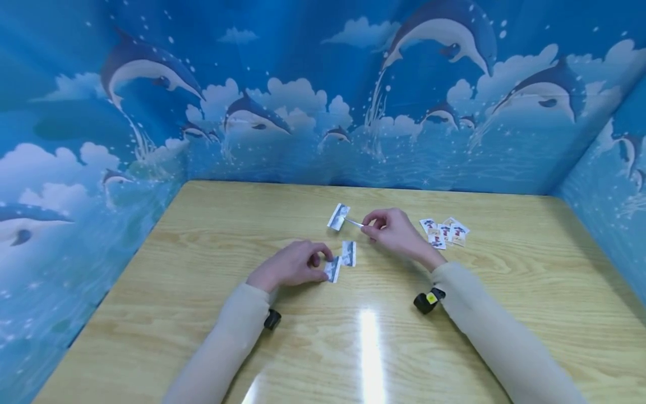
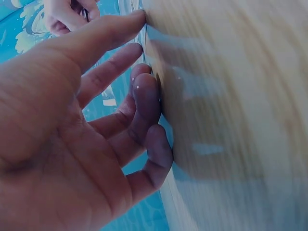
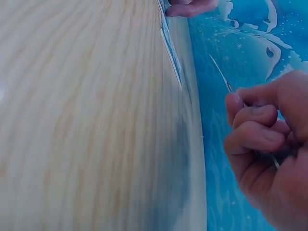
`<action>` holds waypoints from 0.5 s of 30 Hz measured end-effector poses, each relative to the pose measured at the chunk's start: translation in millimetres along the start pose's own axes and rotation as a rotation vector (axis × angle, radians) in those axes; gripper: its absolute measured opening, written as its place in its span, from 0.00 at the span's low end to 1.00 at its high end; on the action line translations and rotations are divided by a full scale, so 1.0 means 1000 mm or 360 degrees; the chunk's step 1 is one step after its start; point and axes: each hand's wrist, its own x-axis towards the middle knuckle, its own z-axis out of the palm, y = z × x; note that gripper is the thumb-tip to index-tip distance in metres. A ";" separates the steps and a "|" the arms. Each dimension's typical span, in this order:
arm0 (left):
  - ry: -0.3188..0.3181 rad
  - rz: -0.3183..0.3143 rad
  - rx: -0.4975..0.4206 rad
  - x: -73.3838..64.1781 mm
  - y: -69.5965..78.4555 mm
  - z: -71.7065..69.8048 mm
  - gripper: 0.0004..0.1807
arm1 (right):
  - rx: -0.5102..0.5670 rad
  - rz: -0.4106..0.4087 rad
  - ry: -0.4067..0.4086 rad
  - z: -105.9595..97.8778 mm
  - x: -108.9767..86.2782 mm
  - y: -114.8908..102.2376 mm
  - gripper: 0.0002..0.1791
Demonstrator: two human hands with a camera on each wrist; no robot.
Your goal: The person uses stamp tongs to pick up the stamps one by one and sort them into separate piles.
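Note:
My right hand (image 1: pixel 396 229) grips a thin, pointed metal tool (image 1: pixel 355 223), and its handle runs back through the curled fingers in the right wrist view. In the head view the tool's tip meets a small grey-and-white card (image 1: pixel 337 216); whether it lies on or under the card I cannot tell. Another such card (image 1: pixel 333 270) lies by my left hand (image 1: pixel 295 264), whose thumb and index fingertips rest at its edges, apart from each other. A third card (image 1: pixel 349 253) lies just beside it.
Several small picture cards (image 1: pixel 437 231) with cartoon figures lie overlapping to the right of my right hand. The wooden table (image 1: pixel 212 224) ends at a blue dolphin-print curtain (image 1: pixel 298 151) behind and at both sides.

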 end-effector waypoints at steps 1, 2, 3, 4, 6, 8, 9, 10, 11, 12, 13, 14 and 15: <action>0.0000 0.0008 -0.0002 0.000 -0.001 0.000 0.18 | 0.0013 0.0012 0.0003 0.002 0.003 -0.001 0.12; 0.0000 0.0019 -0.0005 -0.001 -0.001 0.000 0.17 | 0.0024 0.0024 0.0002 0.003 0.005 -0.002 0.12; 0.0001 0.0029 -0.0010 -0.001 -0.001 0.000 0.17 | 0.0036 0.0035 0.0003 0.005 0.007 -0.004 0.12; 0.0003 0.0046 -0.0010 -0.002 -0.002 0.000 0.17 | 0.0041 0.0044 0.0003 0.006 0.009 -0.005 0.11; 0.0005 0.0068 -0.0019 -0.002 -0.003 0.000 0.17 | 0.0047 0.0065 0.0007 0.010 0.013 -0.007 0.11; 0.0001 0.0069 -0.0024 -0.002 -0.004 0.001 0.17 | 0.0049 0.0082 0.0010 0.013 0.017 -0.009 0.10; -0.0001 0.0069 -0.0029 -0.002 -0.003 0.000 0.16 | 0.0045 0.0089 0.0012 0.014 0.019 -0.009 0.10; -0.0004 0.0066 -0.0034 -0.002 -0.003 0.001 0.16 | 0.0045 0.0099 0.0012 0.015 0.021 -0.010 0.10; -0.0009 0.0058 -0.0040 -0.002 -0.003 0.001 0.16 | 0.0050 0.0112 0.0013 0.017 0.022 -0.010 0.10; -0.0012 0.0051 -0.0044 -0.001 -0.003 0.001 0.16 | 0.0054 0.0125 0.0015 0.018 0.023 -0.010 0.10; -0.0013 0.0049 -0.0047 -0.001 -0.003 0.001 0.16 | 0.0057 0.0139 0.0016 0.019 0.025 -0.011 0.10; -0.0010 0.0052 -0.0046 -0.001 -0.004 0.001 0.16 | 0.0056 0.0156 0.0017 0.019 0.026 -0.011 0.10; -0.0006 0.0058 -0.0043 -0.001 -0.004 0.001 0.16 | 0.0060 0.0171 0.0018 0.020 0.027 -0.011 0.10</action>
